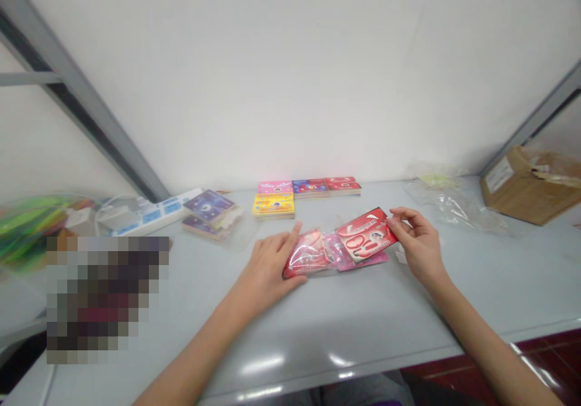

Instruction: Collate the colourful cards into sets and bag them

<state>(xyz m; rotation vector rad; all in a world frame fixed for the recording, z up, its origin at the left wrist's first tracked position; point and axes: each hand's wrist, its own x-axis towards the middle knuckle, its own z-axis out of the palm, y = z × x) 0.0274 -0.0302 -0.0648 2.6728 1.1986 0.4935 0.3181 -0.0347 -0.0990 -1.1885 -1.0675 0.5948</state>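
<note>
One red card [365, 233] pinched at its right end

On the grey table [345, 321], near the middle, the right hand [420, 245] holds the red card by its right end, thumb and forefinger drawn narrow on the edge. The card is tilted, its right end pointing toward the far side, and it partly covers a pink card [370, 264], which shows along the near edge.

Just left of these lies a red packet [311, 253] under glossy clear plastic. The left hand [275, 255] touches its left end, thumb and forefinger wide apart, thumb on the near side and forefinger toward the far side; whether they press firmly I cannot tell.

Farther back, close to the white wall [318, 79], small stacks sit together: a pink stack [275, 186], with a yellow stack [273, 205] on its near side, then a blue stack [310, 187] and a red stack [344, 183] to the right. To the left are purple cards [209, 206] and a power strip [166, 211], with a blurred green bundle [40, 218] at the far left. A pixelated patch hides part of the near left. On the right, crumpled clear plastic bags [467, 206] lie beside a cardboard box [529, 188].
</note>
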